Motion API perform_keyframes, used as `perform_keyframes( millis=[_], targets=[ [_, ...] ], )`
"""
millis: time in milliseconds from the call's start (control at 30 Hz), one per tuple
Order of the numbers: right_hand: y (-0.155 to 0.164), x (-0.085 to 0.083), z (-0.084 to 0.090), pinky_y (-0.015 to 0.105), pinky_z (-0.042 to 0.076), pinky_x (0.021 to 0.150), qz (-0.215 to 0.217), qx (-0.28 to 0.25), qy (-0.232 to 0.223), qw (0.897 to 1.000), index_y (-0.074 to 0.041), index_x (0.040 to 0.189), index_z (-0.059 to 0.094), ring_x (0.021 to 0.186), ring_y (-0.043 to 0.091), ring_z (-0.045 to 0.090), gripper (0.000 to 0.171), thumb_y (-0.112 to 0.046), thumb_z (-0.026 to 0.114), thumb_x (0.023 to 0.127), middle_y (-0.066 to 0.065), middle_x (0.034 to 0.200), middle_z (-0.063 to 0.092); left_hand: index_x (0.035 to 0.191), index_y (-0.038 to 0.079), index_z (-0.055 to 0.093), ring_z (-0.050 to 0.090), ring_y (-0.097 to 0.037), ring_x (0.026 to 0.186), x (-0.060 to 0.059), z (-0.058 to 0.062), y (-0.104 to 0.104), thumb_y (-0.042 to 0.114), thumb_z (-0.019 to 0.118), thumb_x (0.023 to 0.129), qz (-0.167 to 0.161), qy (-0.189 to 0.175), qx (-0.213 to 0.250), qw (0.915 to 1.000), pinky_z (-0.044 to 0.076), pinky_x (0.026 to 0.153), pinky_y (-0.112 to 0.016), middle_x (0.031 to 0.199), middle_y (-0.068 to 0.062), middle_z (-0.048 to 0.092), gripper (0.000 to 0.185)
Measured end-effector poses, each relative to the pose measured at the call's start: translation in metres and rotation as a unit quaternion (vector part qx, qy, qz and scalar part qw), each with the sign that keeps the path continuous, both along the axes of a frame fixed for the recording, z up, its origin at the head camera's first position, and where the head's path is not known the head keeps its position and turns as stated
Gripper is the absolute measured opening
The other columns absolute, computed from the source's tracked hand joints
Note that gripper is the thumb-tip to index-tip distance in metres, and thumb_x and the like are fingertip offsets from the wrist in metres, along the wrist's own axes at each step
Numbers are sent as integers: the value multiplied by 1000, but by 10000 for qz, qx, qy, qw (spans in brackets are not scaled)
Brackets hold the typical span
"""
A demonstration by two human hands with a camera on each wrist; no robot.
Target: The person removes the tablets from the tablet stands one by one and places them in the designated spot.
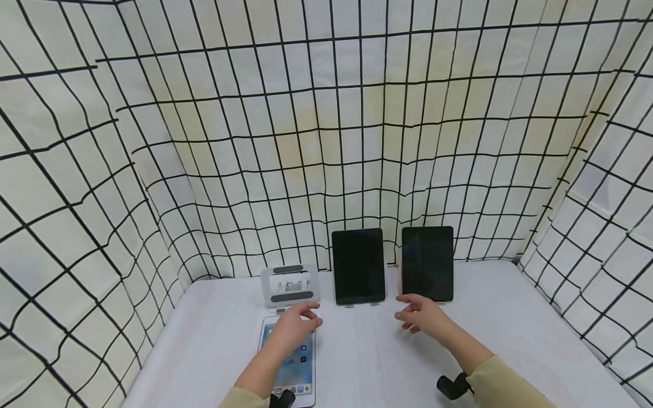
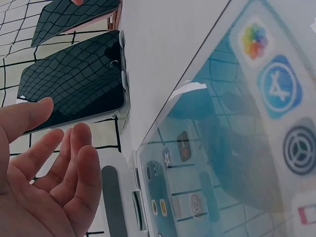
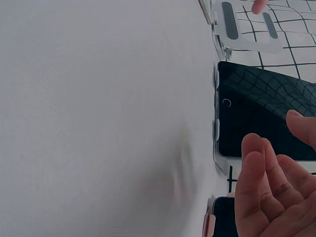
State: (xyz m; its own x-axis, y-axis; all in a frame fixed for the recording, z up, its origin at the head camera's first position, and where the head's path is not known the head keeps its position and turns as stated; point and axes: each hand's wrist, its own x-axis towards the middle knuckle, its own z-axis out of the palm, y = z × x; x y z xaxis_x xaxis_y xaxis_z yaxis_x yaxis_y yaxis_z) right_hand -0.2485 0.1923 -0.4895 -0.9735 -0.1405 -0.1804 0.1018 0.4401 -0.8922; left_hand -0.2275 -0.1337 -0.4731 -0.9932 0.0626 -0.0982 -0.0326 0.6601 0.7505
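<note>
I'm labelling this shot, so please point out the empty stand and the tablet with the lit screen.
Empty stand [image 1: 292,296], head view, on its lower grey pad.
Tablet [image 1: 300,371], head view, on its lit screen.

White table [image 1: 367,357] below pale, black-gridded walls [image 1: 349,107] on three sides

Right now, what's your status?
Left hand empty, over lit tablet. Right hand empty, near rightmost tablet. Lit tablet flat before vacant stand. Left forearm partly blocks view.

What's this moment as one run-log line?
left hand: empty | right hand: empty | lit tablet: on table | dark tablets: propped up | left stand: bare
</note>
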Motion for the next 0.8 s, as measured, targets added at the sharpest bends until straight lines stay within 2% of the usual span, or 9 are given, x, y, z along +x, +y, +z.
perform_keyframes(
  millis=[333,533,800],
  targets=[
    [-2,-13,0,34,57,68,-227,117,283,9993,-7,141,51,76,23,67,54,-16,72,92,12,91,66,134,15,60,61,-21,97,-12,1,11,28,70,92,158,257,242,9992,52,75,-38,109,-1,65,45],
    [-7,-22,4,33,56,67,-280,96,415,9987,-7,142,51,76,22,67,54,-14,71,93,13,92,68,137,14,57,62,-22,99,-22,0,18,26,69,93,260,350,448,9980,53,73,-36,112,-2,64,47],
    [-13,-36,9,31,53,65,-504,232,627,9965,-8,144,48,77,24,65,54,-15,68,94,19,99,66,143,11,50,63,-25,104,-37,-2,31,21,68,94,437,514,829,9943,55,76,-39,119,-11,62,54]
  ],
)
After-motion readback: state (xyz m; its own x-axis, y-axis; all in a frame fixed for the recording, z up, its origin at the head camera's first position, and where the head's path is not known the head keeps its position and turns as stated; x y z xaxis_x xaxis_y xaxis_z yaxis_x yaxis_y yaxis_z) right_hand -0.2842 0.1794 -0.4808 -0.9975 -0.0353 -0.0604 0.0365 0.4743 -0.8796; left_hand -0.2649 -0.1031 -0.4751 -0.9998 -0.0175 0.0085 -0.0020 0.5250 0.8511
